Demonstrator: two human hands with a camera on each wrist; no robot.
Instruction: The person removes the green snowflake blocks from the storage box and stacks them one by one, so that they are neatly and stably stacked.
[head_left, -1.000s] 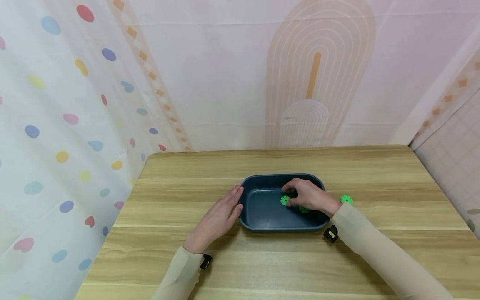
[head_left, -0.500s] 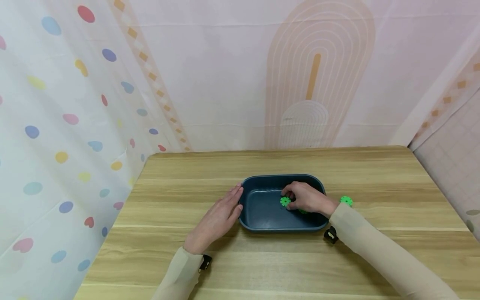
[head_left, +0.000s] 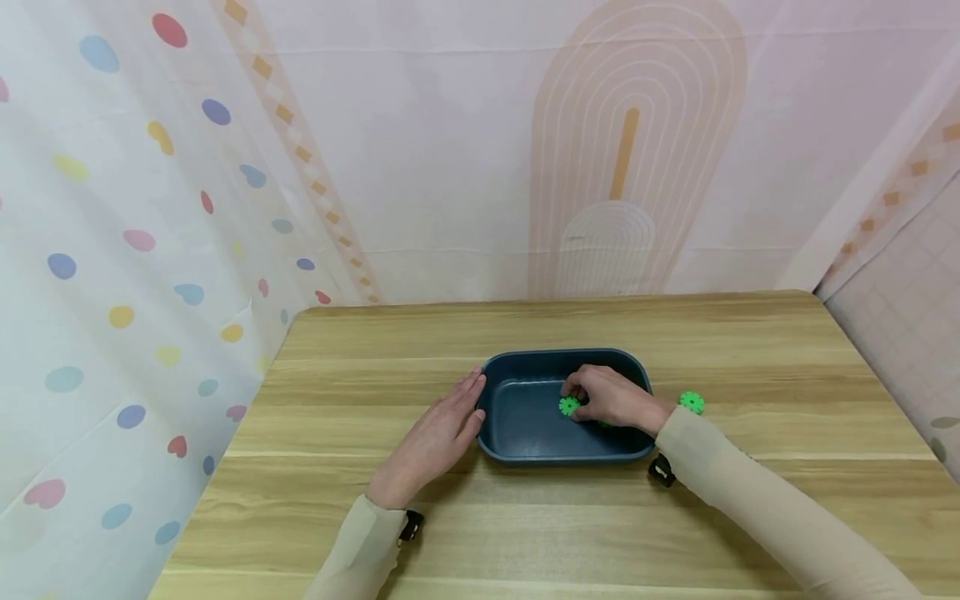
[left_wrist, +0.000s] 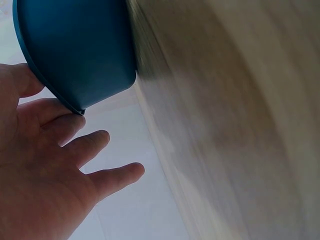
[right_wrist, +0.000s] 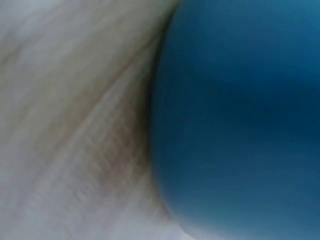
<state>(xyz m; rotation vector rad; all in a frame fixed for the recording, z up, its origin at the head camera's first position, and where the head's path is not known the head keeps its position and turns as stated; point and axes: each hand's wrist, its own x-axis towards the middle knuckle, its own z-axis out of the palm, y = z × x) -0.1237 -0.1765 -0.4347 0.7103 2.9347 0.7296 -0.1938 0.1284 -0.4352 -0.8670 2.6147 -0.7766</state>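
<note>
A dark blue oblong tub (head_left: 517, 417) stands on the wooden table. My left hand (head_left: 433, 442) rests against its left end with fingers extended. In the left wrist view, the left hand's thumb and index finger (left_wrist: 62, 127) meet the tub's rim while the other fingers spread apart. My right hand (head_left: 611, 396) reaches down inside the tub, thumb and fingertips pinching a bright green notched disc (head_left: 568, 406). Beneath that palm a second green piece (head_left: 604, 424) is mostly hidden. The right wrist view shows just the tub's blurred outer wall (right_wrist: 240, 120) beside the table.
Another green notched disc (head_left: 692, 402) lies on the table (head_left: 787, 358) to the right of the tub, close to the right sleeve (head_left: 750, 483). A patterned curtain (head_left: 450, 167) hangs behind the table and along its left side.
My right thumb and fingers have closed in around the green disc, which has shifted slightly toward me. The palm now covers more of the second piece. My left hand has stayed in place.
</note>
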